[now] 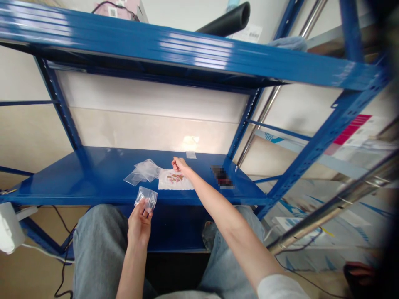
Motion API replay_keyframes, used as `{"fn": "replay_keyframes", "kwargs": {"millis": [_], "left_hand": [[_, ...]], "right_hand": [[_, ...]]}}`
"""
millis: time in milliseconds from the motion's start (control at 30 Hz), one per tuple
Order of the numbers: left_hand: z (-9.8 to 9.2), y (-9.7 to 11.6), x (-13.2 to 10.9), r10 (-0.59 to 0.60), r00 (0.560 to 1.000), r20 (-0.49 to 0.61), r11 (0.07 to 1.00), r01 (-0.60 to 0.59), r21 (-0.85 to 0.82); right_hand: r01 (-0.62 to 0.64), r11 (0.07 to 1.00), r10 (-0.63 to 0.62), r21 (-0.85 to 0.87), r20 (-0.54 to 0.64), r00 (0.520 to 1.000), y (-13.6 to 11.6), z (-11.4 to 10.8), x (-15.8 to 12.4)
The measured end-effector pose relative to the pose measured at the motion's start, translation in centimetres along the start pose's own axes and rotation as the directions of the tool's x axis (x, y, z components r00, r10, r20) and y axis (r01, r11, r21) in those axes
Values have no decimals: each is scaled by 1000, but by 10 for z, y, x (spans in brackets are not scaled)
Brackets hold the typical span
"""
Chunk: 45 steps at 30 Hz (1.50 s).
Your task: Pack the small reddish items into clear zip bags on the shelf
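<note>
The left hand (139, 222) pinches a small, crinkled clear plastic bag (146, 198). The right hand (180, 165), curled shut, rests at a white printed sheet (175, 181) on the blue steel shelf (77, 182).

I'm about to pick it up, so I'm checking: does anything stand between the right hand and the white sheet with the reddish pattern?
Nothing visible does. The right hand sits at the upper edge of the white paper sheet on the blue steel shelf. The crumpled clear plastic bags lie to the sheet's left, off that path.
</note>
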<state>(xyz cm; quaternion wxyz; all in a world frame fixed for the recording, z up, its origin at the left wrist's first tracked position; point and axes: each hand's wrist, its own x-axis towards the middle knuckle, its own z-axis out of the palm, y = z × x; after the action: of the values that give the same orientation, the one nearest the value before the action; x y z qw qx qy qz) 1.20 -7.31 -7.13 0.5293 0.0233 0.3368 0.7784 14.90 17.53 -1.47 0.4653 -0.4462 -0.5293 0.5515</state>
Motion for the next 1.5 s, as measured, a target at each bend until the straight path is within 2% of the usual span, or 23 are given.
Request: {"fn": "replay_keyframes", "kwargs": {"millis": [200, 433, 633, 733, 867, 933, 1033, 1100, 1133, 1200, 1233, 1267, 1300, 1367, 1500], "left_hand": [[-1, 0, 1, 73, 993, 88, 996, -77, 41], [2, -2, -1, 82, 974, 210, 994, -96, 58], [7, 6, -6, 82, 970, 230, 995, -91, 30], [21, 19, 4, 108, 964, 241, 993, -116, 17], [58, 41, 36, 193, 957, 216, 980, -198, 3], [76, 48, 54, 157, 950, 269, 983, -177, 53], [88, 48, 75, 205, 963, 178, 956, -235, 174], [83, 42, 82, 350, 919, 182, 861, -392, 323], [79, 37, 82, 431, 870, 238, 769, -493, 407], [69, 29, 79, 551, 724, 415, 512, -686, 517], [65, 25, 75, 569, 653, 500, 388, -749, 537], [63, 22, 71, 569, 599, 562, 295, -788, 541], [62, 19, 66, 562, 567, 603, 237, -808, 539], [65, 15, 55, 540, 560, 629, 228, -816, 531], [73, 8, 40, 490, 662, 568, 414, -750, 516]], "right_hand": [[-47, 998, 48, -36, 32, 998, 4, -2, 2], [15, 998, -10, -54, 84, 996, -6, -8, -9], [59, 995, -62, -76, -44, 997, -18, -19, -3], [74, 993, -85, -88, -127, 988, -25, -32, 3], [75, 983, -108, -168, -198, 974, -30, -50, 7], [69, 967, -124, -245, -216, 968, -30, -58, 9], [51, 913, -158, -405, -235, 959, -27, -72, 16], [35, 847, -183, -530, -231, 956, -23, -84, 24], [28, 805, -194, -593, -218, 956, -20, -90, 28], [20, 706, -203, -708, -176, 963, -14, -102, 37], [18, 653, -200, -757, -150, 968, -10, -107, 41], [17, 601, -191, -799, -123, 974, -6, -112, 45], [19, 550, -181, -835, -97, 979, -2, -115, 48], [35, 458, -157, -888, -42, 987, 6, -119, 56], [78, 325, -118, -943, 42, 992, 15, -123, 70]]}}
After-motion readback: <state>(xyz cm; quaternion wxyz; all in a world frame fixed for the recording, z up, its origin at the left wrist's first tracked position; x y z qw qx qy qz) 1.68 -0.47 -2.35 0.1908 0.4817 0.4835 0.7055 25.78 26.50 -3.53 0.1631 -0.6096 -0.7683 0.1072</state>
